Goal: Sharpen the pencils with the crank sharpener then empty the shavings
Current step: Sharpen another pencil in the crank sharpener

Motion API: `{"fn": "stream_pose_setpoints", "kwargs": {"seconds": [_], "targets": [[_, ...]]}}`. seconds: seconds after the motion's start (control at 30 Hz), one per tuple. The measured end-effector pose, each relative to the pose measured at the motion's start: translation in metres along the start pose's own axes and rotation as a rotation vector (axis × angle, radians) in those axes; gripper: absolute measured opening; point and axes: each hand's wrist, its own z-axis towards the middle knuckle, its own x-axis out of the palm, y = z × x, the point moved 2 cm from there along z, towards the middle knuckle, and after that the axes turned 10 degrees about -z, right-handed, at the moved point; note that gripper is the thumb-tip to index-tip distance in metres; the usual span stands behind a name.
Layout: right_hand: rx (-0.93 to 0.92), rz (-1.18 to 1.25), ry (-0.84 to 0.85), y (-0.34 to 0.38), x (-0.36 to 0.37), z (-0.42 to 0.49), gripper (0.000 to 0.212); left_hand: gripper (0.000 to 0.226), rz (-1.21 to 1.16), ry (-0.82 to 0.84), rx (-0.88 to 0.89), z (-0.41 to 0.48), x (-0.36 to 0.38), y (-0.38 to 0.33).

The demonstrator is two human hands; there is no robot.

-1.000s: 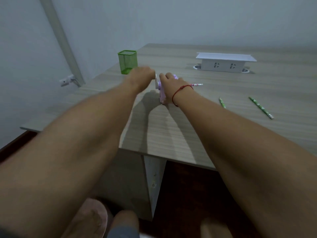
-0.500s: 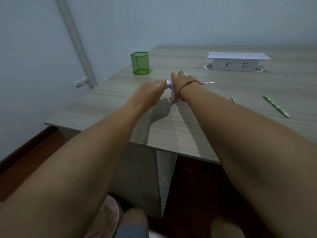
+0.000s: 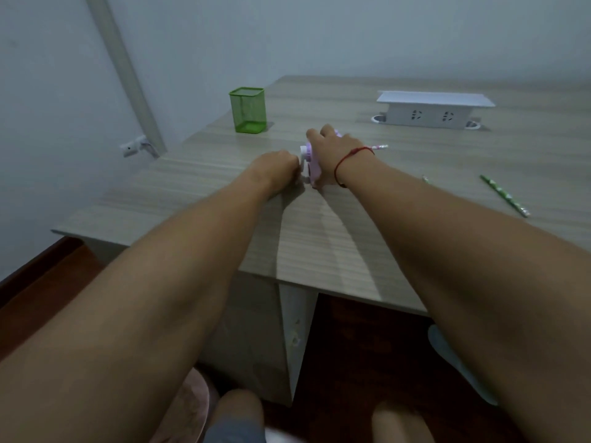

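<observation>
**Cranking under way, sharpener pinned by one hand**

We had the lilac plastic crank sharpener [image 3: 312, 167] standing on the pale wood-grain table [image 3: 319, 238], just above the centre of the frame. Our right hand [image 3: 334, 155] lay over its top with fingers curled down around the body, holding it in place. A pink patterned pencil [image 3: 380, 146] stuck out from under that hand toward the right. Our left hand [image 3: 275, 169] was closed around the white crank handle [image 3: 302, 156] on the sharpener's left side, low and close to the table.

We judged the main risk to be the light sharpener skidding or tipping as the crank pulled round, since only the right hand's pressure held it. Forcing the crank or turning too long could snap the lead inside. A green striped pencil [image 3: 503, 195] near the right edge and a second green pencil [image 3: 425, 179] beside our right forearm lay well apart from the work, seemingly awaiting their turn.

Against the frame a second before, our left hand had dropped from level with the sharpener's top to beside its base, consistent with the crank going round. The right hand had kept its hold, and the loose pencils had not shifted.
</observation>
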Motion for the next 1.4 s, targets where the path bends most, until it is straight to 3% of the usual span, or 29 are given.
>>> {"fn": "stream_pose_setpoints", "kwargs": {"seconds": [0.27, 0.43, 0.63, 1.0, 1.2, 1.4], "targets": [[-0.021, 0.004, 0.069, -0.004, -0.003, 0.002, 0.082, 0.027, 0.235, -0.113, 0.038, 0.019, -0.034, -0.002], [-0.019, -0.024, 0.080, -0.003, -0.005, 0.000, 0.091, 0.022, 0.127, -0.249, 0.086, 0.005, -0.049, -0.007], [0.037, 0.010, 0.104, 0.003, -0.007, 0.005, 0.093, 0.021, -0.031, -0.339, 0.293, -0.036, -0.039, -0.015], [0.042, 0.031, 0.084, 0.003, -0.006, 0.004, 0.083, 0.025, -0.031, -0.138, 0.166, -0.038, -0.010, -0.010], [-0.026, 0.019, -0.029, -0.003, -0.001, 0.001, 0.073, 0.027, 0.010, 0.001, 0.013, -0.007, 0.003, -0.004], [-0.003, -0.005, 0.018, -0.002, 0.001, 0.010, 0.080, 0.024, 0.015, -0.022, -0.005, 0.008, 0.007, 0.004]]}}
